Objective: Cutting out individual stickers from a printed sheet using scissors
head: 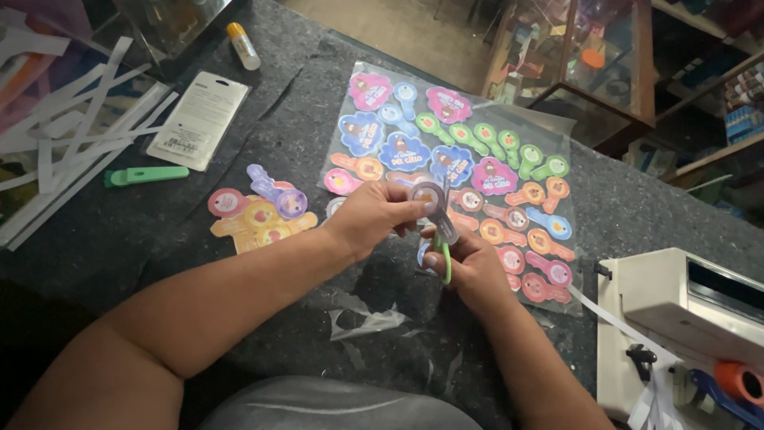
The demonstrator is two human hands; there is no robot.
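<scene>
Scissors (443, 256), green-handled, gripped in right hand (469, 267); left hand (374, 216) pinches a round laminated cutout (428, 197) at the blades, above the dark felt bench (143, 231). Laminated sheet (454, 151) of colourful key-shaped stickers lies just behind. Finished cutouts pile (263, 211) sits left of the hands.

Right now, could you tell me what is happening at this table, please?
A person is cutting out a laminated cut-out, pinched in the left hand, with green-handled scissors gripped in the right hand. Behind the hands lies a laminated sheet of colourful key-shaped prints, most of them uncut. A small pile of finished cut-outs sits to the left on the dark felt table, with clear plastic offcuts near the person. White paper strips, a green tool and a glue stick lie farther left.
</scene>
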